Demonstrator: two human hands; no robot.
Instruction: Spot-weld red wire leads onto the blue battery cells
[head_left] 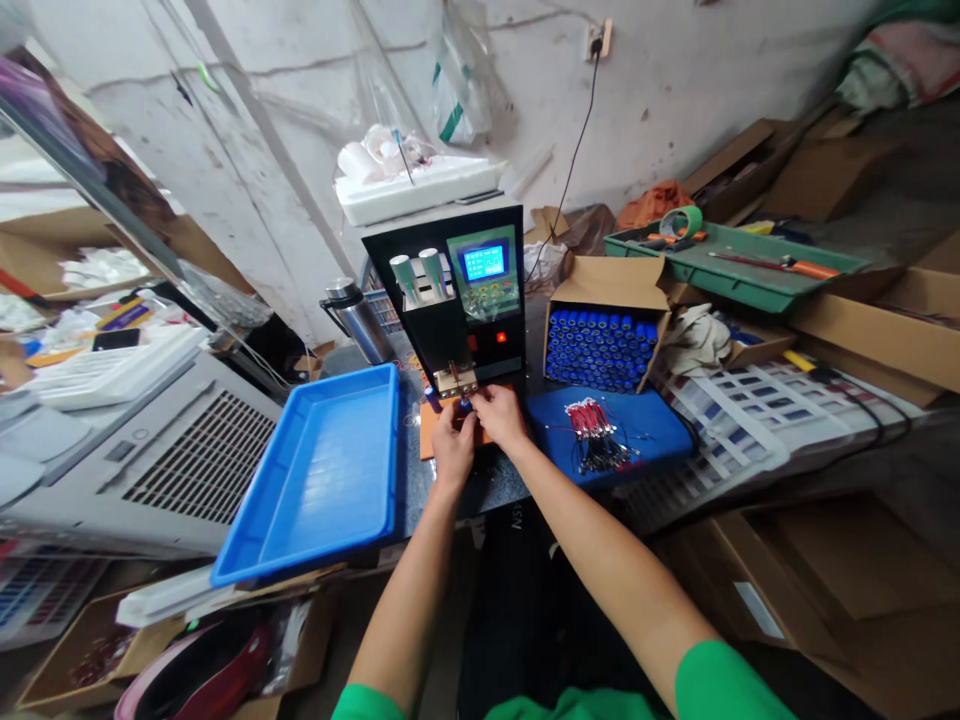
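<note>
Both my hands meet at the foot of a black spot-welding machine (454,300) with a lit blue screen. My left hand (452,440) and my right hand (498,413) are closed in a pinch around a small blue battery cell (466,404) held just under the machine's brass welding head (455,379). Under my hands lies an orange pad (429,430). What else the fingers hold is too small to make out.
An empty blue tray (322,470) sits to the left. A blue mat (645,425) with a bundle of red-ended wires (594,430) lies to the right. Behind it a cardboard box (607,330) holds several blue cells. A green tool tray (731,265), a steel flask (360,318) and cartons surround.
</note>
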